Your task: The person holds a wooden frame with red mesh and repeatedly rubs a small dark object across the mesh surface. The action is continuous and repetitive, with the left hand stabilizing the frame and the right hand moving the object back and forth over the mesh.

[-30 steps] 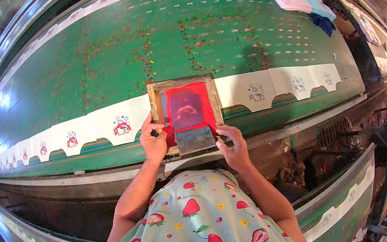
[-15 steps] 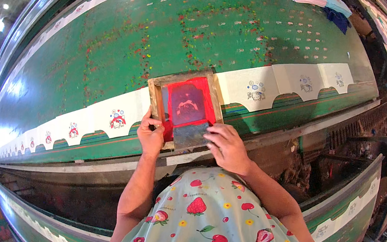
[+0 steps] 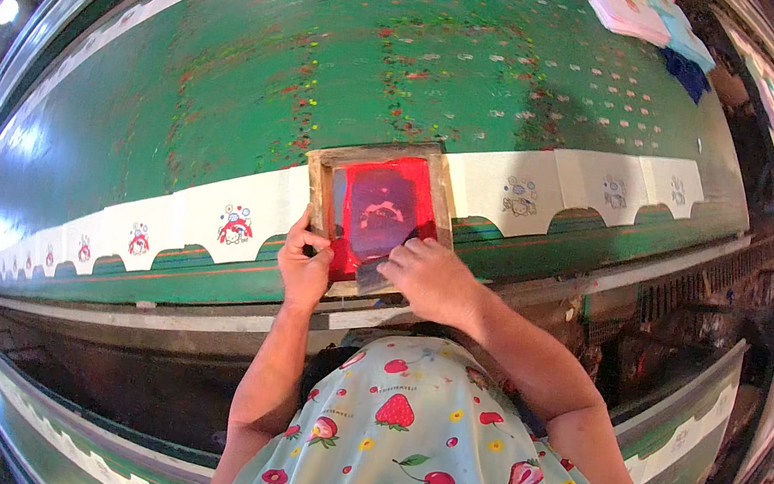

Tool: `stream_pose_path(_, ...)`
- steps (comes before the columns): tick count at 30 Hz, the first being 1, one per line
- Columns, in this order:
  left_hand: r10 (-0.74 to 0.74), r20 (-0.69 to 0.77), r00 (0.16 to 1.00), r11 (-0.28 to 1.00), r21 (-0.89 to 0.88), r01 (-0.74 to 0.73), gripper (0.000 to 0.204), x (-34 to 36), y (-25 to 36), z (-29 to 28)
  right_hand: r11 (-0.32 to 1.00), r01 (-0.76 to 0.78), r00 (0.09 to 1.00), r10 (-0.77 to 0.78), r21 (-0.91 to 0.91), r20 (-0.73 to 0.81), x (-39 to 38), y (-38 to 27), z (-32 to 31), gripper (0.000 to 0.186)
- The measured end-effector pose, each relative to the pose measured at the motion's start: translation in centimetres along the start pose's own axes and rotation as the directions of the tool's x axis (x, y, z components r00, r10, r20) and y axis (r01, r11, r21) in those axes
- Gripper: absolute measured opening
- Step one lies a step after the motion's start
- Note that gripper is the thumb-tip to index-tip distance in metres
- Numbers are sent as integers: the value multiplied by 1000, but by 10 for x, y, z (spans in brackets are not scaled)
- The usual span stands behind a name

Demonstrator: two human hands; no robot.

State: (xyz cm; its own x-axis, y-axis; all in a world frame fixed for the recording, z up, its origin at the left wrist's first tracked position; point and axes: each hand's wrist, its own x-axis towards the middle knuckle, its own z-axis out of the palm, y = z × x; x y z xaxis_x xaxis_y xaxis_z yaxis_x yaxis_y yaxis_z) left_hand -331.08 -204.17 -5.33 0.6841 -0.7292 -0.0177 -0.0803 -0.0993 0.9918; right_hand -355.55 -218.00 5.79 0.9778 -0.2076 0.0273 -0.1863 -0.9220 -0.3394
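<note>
A small wooden-framed printing screen (image 3: 384,199) lies over the strip of white cloth pieces on the near side of a green table. Red ink borders its purple mesh, where a pale design shows. My left hand (image 3: 305,265) is closed on the lower left of the wooden frame. My right hand (image 3: 430,277) is closed over a dark, flat squeegee (image 3: 369,278) at the screen's near end; the hand hides part of it. White cloth pieces to the left (image 3: 235,228) bear red and blue prints, while those to the right (image 3: 520,197) show blue and dark outlines without the red.
The long green table (image 3: 261,80) carries ink spots and another white strip along its far edge. Folded pink, light-blue and navy cloth (image 3: 635,16) is stacked at the far right. Another green table (image 3: 82,442) stands low at the left, behind a dark gap.
My right hand has shifted left along the squeegee, and its fingers, looser before, are now closed. The left hand keeps its hold on the frame. The view has tilted slightly.
</note>
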Motion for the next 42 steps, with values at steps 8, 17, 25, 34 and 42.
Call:
stream_pose_path(8, 180, -44, 983, 978, 114, -174, 24, 1, -5, 10, 986, -91, 995, 84, 139, 59, 66, 64, -29, 42)
stream_pose_path(17, 207, -14, 978, 976, 71, -206, 24, -1, 10, 10, 970, -192, 964, 214, 147, -157, 100, 90, -15, 51)
stream_pose_path(25, 232, 6, 973, 966, 112, -232, 24, -1, 7, 11, 990, -133, 961, 138, 36, -242, 43, 14, 19, 46)
stream_pose_path(34, 226, 27, 974, 965, 130, -228, 28, -1, 7, 9, 980, -180, 967, 192, 83, -168, 3, -47, 21, 45)
stream_pose_path(42, 265, 20, 964, 951, 160, -265, 28, 0, 7, 10, 954, -187, 964, 224, 233, -141, -8, -53, 9, 54)
